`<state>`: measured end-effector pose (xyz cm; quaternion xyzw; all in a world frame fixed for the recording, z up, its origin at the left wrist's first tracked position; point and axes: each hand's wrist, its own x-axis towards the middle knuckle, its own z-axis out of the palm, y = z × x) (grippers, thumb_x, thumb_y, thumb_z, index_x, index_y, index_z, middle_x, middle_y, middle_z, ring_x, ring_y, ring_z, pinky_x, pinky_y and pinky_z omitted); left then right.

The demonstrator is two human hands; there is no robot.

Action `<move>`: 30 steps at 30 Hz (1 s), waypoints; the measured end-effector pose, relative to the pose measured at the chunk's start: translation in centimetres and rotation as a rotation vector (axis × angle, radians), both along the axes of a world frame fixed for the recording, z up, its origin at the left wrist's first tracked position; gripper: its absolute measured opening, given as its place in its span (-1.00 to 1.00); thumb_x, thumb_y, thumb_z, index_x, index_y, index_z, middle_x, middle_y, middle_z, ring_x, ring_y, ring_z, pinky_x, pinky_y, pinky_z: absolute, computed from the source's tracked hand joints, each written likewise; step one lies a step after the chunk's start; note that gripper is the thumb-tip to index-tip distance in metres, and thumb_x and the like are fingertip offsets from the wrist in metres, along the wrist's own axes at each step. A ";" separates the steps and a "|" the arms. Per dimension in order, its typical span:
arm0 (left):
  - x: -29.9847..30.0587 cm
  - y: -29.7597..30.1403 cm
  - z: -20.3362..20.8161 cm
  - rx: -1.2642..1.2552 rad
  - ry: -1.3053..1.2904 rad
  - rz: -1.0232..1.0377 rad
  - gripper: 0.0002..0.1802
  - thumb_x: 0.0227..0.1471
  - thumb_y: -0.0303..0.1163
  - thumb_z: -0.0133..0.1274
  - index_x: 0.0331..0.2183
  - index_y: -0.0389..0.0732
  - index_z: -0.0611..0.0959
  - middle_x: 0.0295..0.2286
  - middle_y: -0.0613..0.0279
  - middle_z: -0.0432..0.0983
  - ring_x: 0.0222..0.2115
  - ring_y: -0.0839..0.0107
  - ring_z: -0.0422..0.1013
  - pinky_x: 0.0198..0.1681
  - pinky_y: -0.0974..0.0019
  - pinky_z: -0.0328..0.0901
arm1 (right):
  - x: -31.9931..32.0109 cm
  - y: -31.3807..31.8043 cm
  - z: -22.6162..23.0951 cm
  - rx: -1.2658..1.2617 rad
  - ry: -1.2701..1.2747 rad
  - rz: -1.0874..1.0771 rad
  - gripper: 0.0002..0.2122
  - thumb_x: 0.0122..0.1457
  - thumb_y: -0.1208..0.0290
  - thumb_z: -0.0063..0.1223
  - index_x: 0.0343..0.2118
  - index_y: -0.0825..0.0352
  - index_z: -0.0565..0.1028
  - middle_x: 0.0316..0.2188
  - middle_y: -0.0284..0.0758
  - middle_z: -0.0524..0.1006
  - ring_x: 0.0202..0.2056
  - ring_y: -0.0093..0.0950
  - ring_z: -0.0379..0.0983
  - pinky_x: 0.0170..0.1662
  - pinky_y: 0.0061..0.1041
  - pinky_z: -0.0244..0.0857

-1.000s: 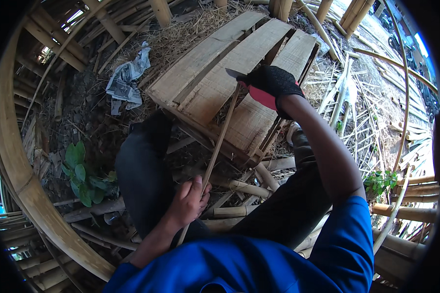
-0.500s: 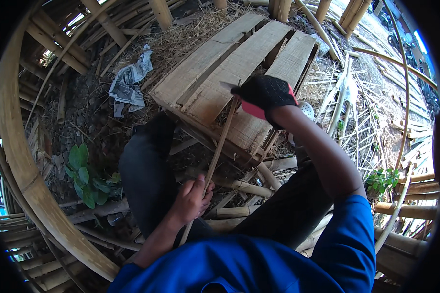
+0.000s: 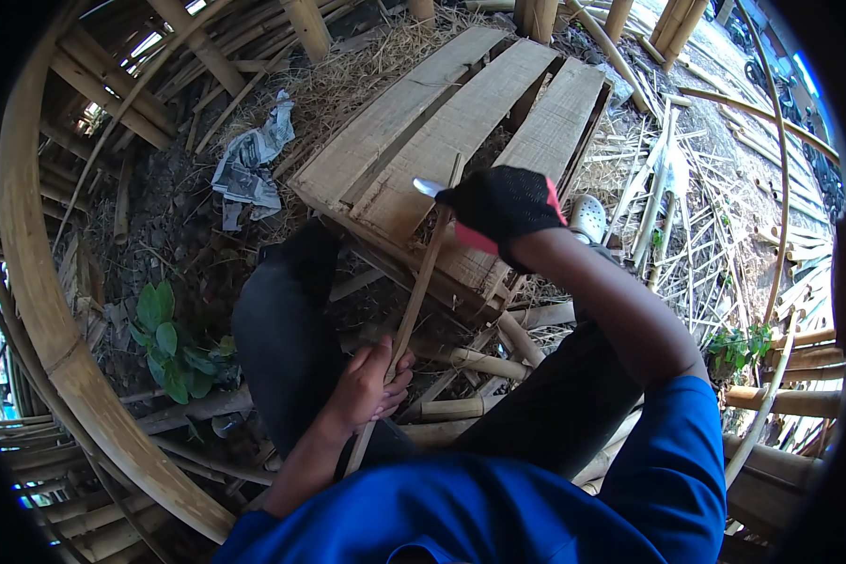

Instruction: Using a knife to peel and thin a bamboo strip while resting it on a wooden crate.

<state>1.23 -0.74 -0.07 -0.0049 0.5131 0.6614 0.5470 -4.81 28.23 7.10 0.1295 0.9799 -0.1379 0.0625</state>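
A long bamboo strip (image 3: pixel 415 305) slants from my lap up over the front part of a slatted wooden crate (image 3: pixel 461 103). My left hand (image 3: pixel 367 387), bare, is closed round its lower part, fingers wrapped and thumb along it. In a black and red glove, my right hand (image 3: pixel 508 211) is closed on a knife (image 3: pixel 429 187) beside the strip's upper end. Only the pale blade sticks out to the left, lying across the strip; the glove hides the handle. Whether the edge bites into the strip I cannot tell.
Crumpled newspaper (image 3: pixel 252 160) lies left of the crate. A leafy plant (image 3: pixel 167 338) grows near my left knee. A thick curved bamboo pole (image 3: pixel 70 362) bends round the left side. Bamboo pieces (image 3: pixel 461 408) lie between my legs, and a pale clog (image 3: pixel 588 218) shows past my right hand.
My right hand and the knife have come a little down along the bamboo strip, toward me. The strip's face looks slightly wider now. My left hand stays almost in place.
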 end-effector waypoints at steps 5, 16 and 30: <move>-0.4 0.0 0.0 0.045 -0.088 0.012 -0.46 0.42 0.16 -0.35 -0.37 -0.10 0.34 -0.74 0.50 0.07 -0.85 0.66 -0.04 -0.80 0.53 -0.09 | -0.1 0.4 -0.4 -0.059 0.083 0.091 -0.51 0.27 -0.15 0.02 -0.31 0.24 0.72 -0.41 -0.11 0.68 -0.34 -0.13 0.67 -0.22 -0.18 0.51; -0.2 -0.2 -0.2 0.059 -0.100 0.001 -0.45 0.41 0.19 -0.34 -0.37 -0.08 0.34 -0.73 0.51 0.07 -0.84 0.66 -0.03 -0.78 0.53 -0.09 | 0.4 3.6 3.1 -0.996 -0.228 0.103 -0.64 0.38 0.09 0.08 -0.14 0.35 0.65 -0.53 -0.48 0.54 -0.54 -0.65 0.37 -0.47 -0.64 0.20; -0.2 -0.5 -0.8 0.071 -0.052 0.000 -0.46 0.42 0.16 -0.35 -0.35 -0.11 0.35 -0.71 0.48 0.12 -0.83 0.66 -0.01 -0.77 0.53 -0.05 | 2.9 2.0 3.2 -1.331 0.036 0.351 -0.61 0.47 0.17 -0.07 0.18 0.32 0.50 -0.28 -0.30 0.70 -0.39 -0.62 0.58 -0.39 -0.64 0.38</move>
